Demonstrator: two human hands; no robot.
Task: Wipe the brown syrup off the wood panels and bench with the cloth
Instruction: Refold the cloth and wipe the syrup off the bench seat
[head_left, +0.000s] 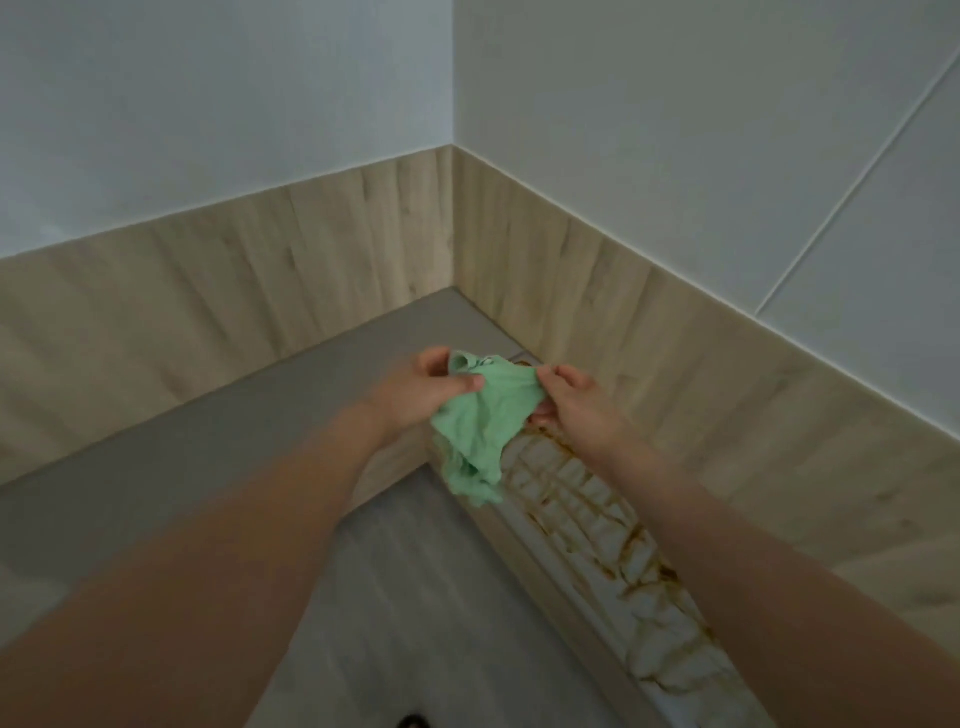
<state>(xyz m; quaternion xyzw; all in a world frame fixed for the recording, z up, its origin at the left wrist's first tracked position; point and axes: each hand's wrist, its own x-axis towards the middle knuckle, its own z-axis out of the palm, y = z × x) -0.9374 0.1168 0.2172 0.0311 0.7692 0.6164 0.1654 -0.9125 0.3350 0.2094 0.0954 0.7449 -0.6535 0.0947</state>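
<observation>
Cloth (480, 415), green, bunched: pinched along its top by left hand (415, 389) and right hand (576, 405), fingers curled on fabric, held above the bench (208, 431) corner, probably to turn up a clean face. Syrup (597, 514) streaks the bench below, beside the panels (649, 338). Writing: none legible

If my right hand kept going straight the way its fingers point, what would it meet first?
The green cloth that the right hand pinches; then probably the left hand beyond, though depth is unclear.
</observation>
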